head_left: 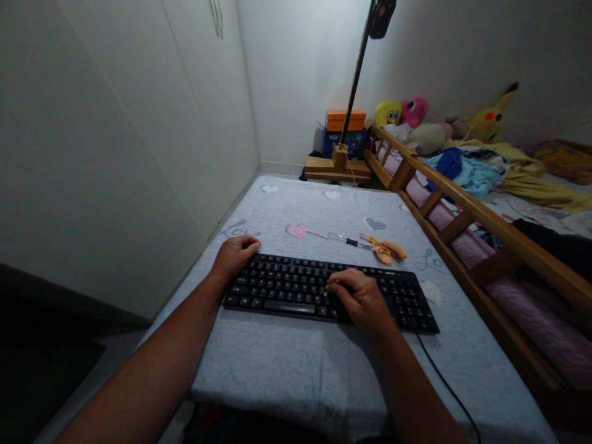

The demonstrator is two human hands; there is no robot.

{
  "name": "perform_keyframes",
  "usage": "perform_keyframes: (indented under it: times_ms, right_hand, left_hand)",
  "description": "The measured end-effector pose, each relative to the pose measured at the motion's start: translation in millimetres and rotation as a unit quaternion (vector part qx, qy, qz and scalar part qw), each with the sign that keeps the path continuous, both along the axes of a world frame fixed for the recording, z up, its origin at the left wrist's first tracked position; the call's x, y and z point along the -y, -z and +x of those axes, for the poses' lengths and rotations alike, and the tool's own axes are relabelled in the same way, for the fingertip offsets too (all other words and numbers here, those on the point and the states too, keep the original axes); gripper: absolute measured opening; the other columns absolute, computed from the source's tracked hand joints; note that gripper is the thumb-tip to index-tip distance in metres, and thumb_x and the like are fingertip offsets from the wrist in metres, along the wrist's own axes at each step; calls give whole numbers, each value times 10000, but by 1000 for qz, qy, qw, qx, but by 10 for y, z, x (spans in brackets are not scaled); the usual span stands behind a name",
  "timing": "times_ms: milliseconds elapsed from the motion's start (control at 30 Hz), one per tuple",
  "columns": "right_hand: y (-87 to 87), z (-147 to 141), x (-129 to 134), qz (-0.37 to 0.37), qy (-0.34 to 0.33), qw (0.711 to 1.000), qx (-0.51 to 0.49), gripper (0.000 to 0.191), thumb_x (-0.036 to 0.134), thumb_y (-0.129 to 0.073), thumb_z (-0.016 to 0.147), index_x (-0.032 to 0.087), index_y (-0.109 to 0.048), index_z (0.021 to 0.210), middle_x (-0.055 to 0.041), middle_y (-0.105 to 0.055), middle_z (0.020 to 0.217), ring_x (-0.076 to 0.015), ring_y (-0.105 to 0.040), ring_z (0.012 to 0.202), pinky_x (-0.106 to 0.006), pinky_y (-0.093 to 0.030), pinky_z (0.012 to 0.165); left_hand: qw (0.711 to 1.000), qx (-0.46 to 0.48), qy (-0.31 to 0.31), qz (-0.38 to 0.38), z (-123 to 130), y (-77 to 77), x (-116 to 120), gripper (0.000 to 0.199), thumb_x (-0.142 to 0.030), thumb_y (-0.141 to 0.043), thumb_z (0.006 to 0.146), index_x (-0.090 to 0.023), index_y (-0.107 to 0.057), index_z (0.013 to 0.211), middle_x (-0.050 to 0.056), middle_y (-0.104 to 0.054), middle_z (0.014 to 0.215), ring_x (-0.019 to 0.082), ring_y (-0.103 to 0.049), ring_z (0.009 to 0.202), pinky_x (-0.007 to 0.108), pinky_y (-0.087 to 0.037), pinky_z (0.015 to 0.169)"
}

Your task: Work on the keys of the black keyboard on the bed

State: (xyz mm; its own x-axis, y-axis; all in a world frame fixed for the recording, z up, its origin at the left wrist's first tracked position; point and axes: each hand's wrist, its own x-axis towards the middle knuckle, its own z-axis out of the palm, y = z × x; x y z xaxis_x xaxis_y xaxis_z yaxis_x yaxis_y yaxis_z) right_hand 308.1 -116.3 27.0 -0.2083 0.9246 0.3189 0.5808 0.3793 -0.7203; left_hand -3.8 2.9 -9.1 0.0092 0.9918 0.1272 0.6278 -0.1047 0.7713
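A black keyboard (287,280) lies flat on the cloth-covered table. My left hand (235,256) is closed on its left end, the fingers bent over the far corner. Over the right part of the keys, my right hand (361,299) pinches a thin white-tipped stick (326,293), its tip down near the keys. Most of the stick is hidden by the fingers. Beyond the keyboard lie a thin pale stick (317,234), a wire-looped tool with a black grip (351,242), a small yellow brush (367,237) and a crumpled orange cloth-like item (387,251).
The keyboard's cable (446,379) runs toward the near right edge. A heart-patterned cloth (277,351) covers the table. A wooden bed rail (490,228) borders the right side, a white wardrobe (161,123) the left. A pole on a wooden base (319,168) stands behind.
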Motion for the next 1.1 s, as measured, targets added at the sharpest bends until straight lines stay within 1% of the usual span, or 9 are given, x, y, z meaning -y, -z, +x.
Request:
perform_keyframes:
  times_ms: [267, 467, 733, 933, 1100]
  right_hand:
    - [20, -62, 15, 9, -10, 1000, 4, 152, 162, -582, 889, 220, -719, 857, -36, -708, 832, -199, -628, 822, -344, -442, 799]
    - [25, 8, 18, 16, 2, 1000, 5, 160, 162, -560, 887, 212, -711, 868, -42, -709, 832, -203, -626, 828, -353, -435, 805]
    - [48, 75, 34, 13, 27, 1000, 4, 139, 154, -572, 865, 210, -700, 855, -41, -707, 840, -206, -623, 837, -346, -431, 803]
    - [41, 70, 45, 13, 18, 1000, 6, 130, 163, -580, 850, 205, -703, 841, -43, -712, 825, -205, -628, 819, -356, -424, 807]
    - [11, 62, 64, -6, 0, 1000, 4, 138, 161, -575, 840, 211, -700, 813, -32, -705, 789, -197, -630, 789, -346, -429, 787]
  left_hand:
    - [1000, -1, 0, 1, 15, -30, 10, 339, -473, -584, 755, -172, -735, 796, 42, -739, 768, 219, -658, 747, 311, -461, 718]
    - [1000, 2, 1, 3, 7, -23, 9, 339, -472, -588, 743, -170, -734, 789, 46, -741, 771, 219, -657, 745, 310, -458, 716]
    - [1000, 8, -5, -3, 31, -53, 22, 320, -462, -597, 731, -177, -735, 772, 38, -740, 751, 216, -657, 722, 312, -473, 713]
    - [1000, 10, -3, -4, 21, -43, 16, 329, -465, -590, 744, -173, -734, 787, 39, -738, 753, 210, -651, 712, 313, -476, 711]
    - [1000, 8, -3, 0, 13, -28, 9, 325, -461, -592, 744, -172, -735, 793, 39, -740, 765, 208, -650, 712, 313, -473, 715]
